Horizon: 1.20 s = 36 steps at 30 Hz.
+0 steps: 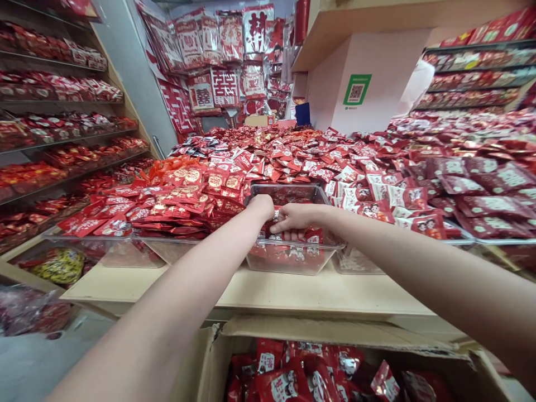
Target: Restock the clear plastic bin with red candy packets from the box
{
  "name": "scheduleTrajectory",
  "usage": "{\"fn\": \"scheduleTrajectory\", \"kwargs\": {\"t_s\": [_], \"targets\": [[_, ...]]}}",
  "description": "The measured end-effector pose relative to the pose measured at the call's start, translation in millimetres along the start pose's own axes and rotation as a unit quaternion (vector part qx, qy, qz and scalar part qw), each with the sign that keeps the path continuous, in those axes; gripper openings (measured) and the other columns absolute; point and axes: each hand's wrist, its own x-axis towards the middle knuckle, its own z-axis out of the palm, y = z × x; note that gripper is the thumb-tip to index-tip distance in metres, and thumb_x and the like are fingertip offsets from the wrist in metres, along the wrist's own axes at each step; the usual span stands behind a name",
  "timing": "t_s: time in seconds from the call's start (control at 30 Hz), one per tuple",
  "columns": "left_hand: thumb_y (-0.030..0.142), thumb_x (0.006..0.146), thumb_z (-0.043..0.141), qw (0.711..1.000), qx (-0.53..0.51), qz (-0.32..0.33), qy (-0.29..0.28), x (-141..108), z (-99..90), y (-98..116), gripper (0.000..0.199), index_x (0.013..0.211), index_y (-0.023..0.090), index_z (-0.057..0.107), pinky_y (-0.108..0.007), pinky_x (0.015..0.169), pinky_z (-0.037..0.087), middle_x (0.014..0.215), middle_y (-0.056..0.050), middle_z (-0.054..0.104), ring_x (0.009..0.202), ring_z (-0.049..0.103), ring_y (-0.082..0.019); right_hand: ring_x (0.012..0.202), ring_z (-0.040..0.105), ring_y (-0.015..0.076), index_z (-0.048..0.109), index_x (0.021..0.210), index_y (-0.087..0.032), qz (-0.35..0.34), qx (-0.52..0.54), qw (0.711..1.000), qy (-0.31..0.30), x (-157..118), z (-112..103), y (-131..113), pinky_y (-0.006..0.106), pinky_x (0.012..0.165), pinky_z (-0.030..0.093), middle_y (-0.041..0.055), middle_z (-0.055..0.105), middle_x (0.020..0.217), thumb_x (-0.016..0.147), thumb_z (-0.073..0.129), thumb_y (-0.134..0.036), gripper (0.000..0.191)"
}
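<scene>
Nearest, at 6 o'clock, an open cardboard box (218,357) holds red foil packets (285,379) printed with cartoon faces. Just beyond it runs a pale wooden surface (251,293), with a clear plastic bin (293,259) standing on it at 12 o'clock, packed with red packets (288,251).

Both arms reach in, from 7 and 4 o'clock. The left hand (262,206) is bent at the wrist at the bin's near-left corner, its fingers out of sight, so its grip cannot be told. The right hand (293,218) sits just beside it, with its fingers (278,225) curled down onto the packets inside the bin; they are partly together, but whether they are clamped on a packet cannot be told.

More clear bins (125,248) line the surface at 9 and 3 o'clock, heaped with red and maroon sweet packets (481,190). Loaded shelves (54,111) rise at 10 o'clock and 2 o'clock. Red paper wedding decorations (218,39) hang at 12 o'clock, and a green-framed QR code sign (357,89) marks a pink pillar (377,72) at 1 o'clock.
</scene>
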Motion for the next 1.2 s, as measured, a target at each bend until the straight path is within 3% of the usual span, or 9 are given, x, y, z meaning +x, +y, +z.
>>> {"fn": "scheduleTrajectory", "kwargs": {"t_s": [0.07, 0.13, 0.23, 0.33, 0.4, 0.5, 0.63, 0.83, 1.2], "targets": [[0.029, 0.083, 0.054, 1.0, -0.005, 0.0, 0.001, 0.5, 0.2, 0.9, 0.027, 0.106, 0.014, 0.055, -0.039, 0.08, 0.047, 0.107, -0.007, 0.057, 0.096, 0.056, -0.02, 0.054, 0.06, 0.0126, 0.052, 0.073, -0.017, 0.019, 0.015, 1.0, -0.004, -2.2, -6.5, -1.9, 0.024, 0.051, 0.049, 0.0029, 0.066, 0.064, 0.074, 0.059, -0.043, 0.028], [0.028, 0.083, 0.055, 1.0, -0.012, -0.001, 0.003, 0.9, 0.0, 2.0, 0.027, 0.106, 0.014, 0.055, -0.039, 0.08, 0.047, 0.108, -0.007, 0.056, 0.096, 0.056, -0.02, 0.056, 0.061, 0.0131, 0.053, 0.081, -0.017, 0.047, -0.021, 0.998, 0.034, -4.4, -14.2, -5.8, 0.025, 0.053, 0.049, 0.0027, 0.067, 0.066, 0.08, 0.052, -0.032, 0.016], [0.028, 0.084, 0.055, 1.0, -0.028, -0.006, 0.014, 0.1, -0.3, 3.2, 0.027, 0.107, 0.014, 0.054, -0.038, 0.079, 0.047, 0.108, -0.008, 0.056, 0.096, 0.056, -0.021, 0.069, 0.064, 0.018, 0.059, 0.085, -0.015, 0.081, -0.222, 0.961, 0.144, -6.7, -21.8, -11.6, 0.027, 0.06, 0.049, 0.0065, 0.068, 0.077, 0.076, 0.055, -0.019, 0.01], [0.029, 0.084, 0.053, 0.998, -0.049, -0.014, 0.043, -4.7, 0.3, 2.7, 0.032, 0.112, 0.014, 0.051, -0.039, 0.08, 0.047, 0.112, -0.009, 0.054, 0.097, 0.055, -0.021, 0.088, 0.061, 0.0257, 0.061, 0.091, -0.011, 0.07, -0.424, 0.883, 0.186, -5.6, -19.8, -9.4, 0.029, 0.071, 0.048, 0.0126, 0.064, 0.094, 0.062, 0.068, -0.018, 0.031], [0.03, 0.085, 0.052, 0.996, -0.062, -0.012, 0.064, -9.7, 1.2, 1.5, 0.036, 0.117, 0.015, 0.047, -0.04, 0.08, 0.047, 0.117, -0.01, 0.05, 0.1, 0.054, -0.022, 0.093, 0.059, 0.0266, 0.057, 0.103, -0.009, 0.05, -0.465, 0.866, 0.178, -2.6, -15.0, -2.3, 0.028, 0.074, 0.048, 0.0159, 0.059, 0.104, 0.054, 0.074, -0.023, 0.053], [0.032, 0.084, 0.052, 0.995, -0.073, 0.008, 0.063, -15.8, 2.2, -0.2, 0.037, 0.119, 0.018, 0.046, -0.041, 0.08, 0.047, 0.122, -0.01, 0.047, 0.101, 0.052, -0.023, 0.092, 0.059, 0.0256, 0.052, 0.111, -0.007, 0.025, -0.475, 0.859, 0.188, 4.3, -9.5, 10.2, 0.028, 0.074, 0.048, 0.0184, 0.055, 0.108, 0.055, 0.073, -0.024, 0.062], [0.031, 0.083, 0.054, 0.996, -0.073, 0.017, 0.051, -14.4, 3.2, -0.4, 0.033, 0.114, 0.017, 0.05, -0.041, 0.081, 0.046, 0.119, -0.009, 0.049, 0.1, 0.053, -0.022, 0.093, 0.059, 0.0276, 0.058, 0.101, -0.008, 0.006, -0.484, 0.849, 0.211, 13.0, -12.3, 16.0, 0.032, 0.076, 0.047, 0.0184, 0.061, 0.101, 0.069, 0.059, -0.022, 0.036], [0.028, 0.085, 0.052, 0.994, -0.073, -0.012, 0.081, -3.8, 7.6, 0.5, 0.036, 0.118, 0.016, 0.046, -0.042, 0.08, 0.047, 0.119, -0.01, 0.049, 0.1, 0.053, -0.022, 0.092, 0.061, 0.0283, 0.063, 0.099, -0.009, 0.06, -0.485, 0.852, 0.187, 18.6, -17.5, 6.7, 0.032, 0.077, 0.047, 0.0171, 0.065, 0.101, 0.071, 0.056, -0.019, 0.03], [0.034, 0.085, 0.051, 0.996, -0.054, 0.054, 0.035, -10.2, 3.7, -0.1, 0.036, 0.117, 0.017, 0.048, -0.042, 0.082, 0.045, 0.117, -0.009, 0.051, 0.101, 0.053, -0.022, 0.092, 0.062, 0.0288, 0.065, 0.098, -0.003, 0.126, -0.477, 0.863, 0.106, 16.1, -17.8, -5.1, 0.032, 0.073, 0.048, 0.02, 0.065, 0.101, 0.076, 0.056, -0.03, 0.036]]}}
